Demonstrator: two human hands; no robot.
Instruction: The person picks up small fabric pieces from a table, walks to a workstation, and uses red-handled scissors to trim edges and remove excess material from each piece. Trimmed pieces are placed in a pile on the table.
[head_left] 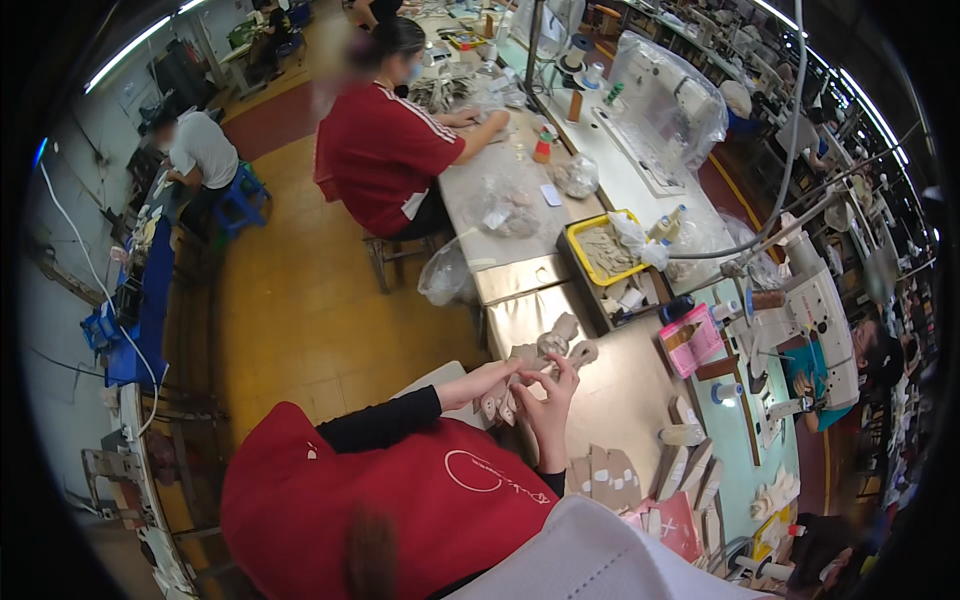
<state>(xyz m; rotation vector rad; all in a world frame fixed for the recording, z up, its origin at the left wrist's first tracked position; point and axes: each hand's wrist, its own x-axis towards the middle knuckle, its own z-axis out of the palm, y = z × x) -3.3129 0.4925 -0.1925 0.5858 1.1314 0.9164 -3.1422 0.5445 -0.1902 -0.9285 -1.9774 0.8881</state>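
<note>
On my feed, bare worktop [625, 370] stretched to the right of the hands, bounded at the top by a dark tray [583, 290] carrying a yellow basket [625, 275], at the right by a pink box [690, 342], and lower down by rows of beige pieces [610, 476]. The worktop's left edge ran near the hands, with open yellow floor [330, 290] past it.

I saw the left hand [512, 369] reaching in from the left, forearm slanting upward, laid against the taupe fabric [494, 406] by that edge; its fingers were mostly hidden, so I couldn't tell how they gripped. The right hand [549, 396] stood raised just beside it, wrist low, thumb and forefinger curved toward each other; I couldn't tell whether they pinched anything. Looped taupe pieces [583, 352] lay on the worktop just beyond both.
</note>
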